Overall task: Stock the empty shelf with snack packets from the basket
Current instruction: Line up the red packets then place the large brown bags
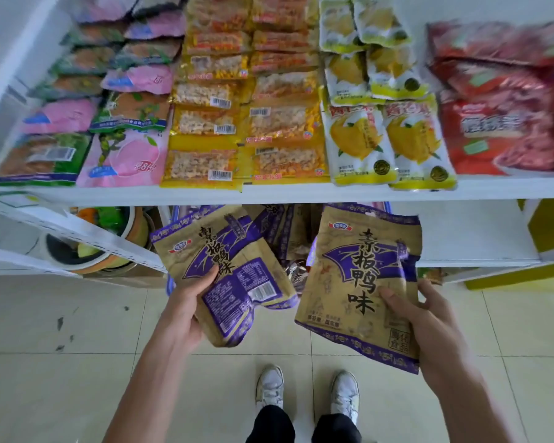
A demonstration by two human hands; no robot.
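Cream floor tiles (61,394), dark scuffs (60,324) left; white shelving (301,190); yellow cabinet (552,228) right.

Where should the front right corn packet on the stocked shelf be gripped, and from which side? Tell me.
Pinch the corn packet by its bottom seam, coming from the front. It lies flat, that seam sits at the shelf front edge, and neighbours crowd both sides. Free a hand first: the left hand and right hand each hold brown packets.

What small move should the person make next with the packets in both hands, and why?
Probably lay the packet in the right hand onto the bare white lower shelf to its right. The left hand grips packets too, and the upper shelf looks full.
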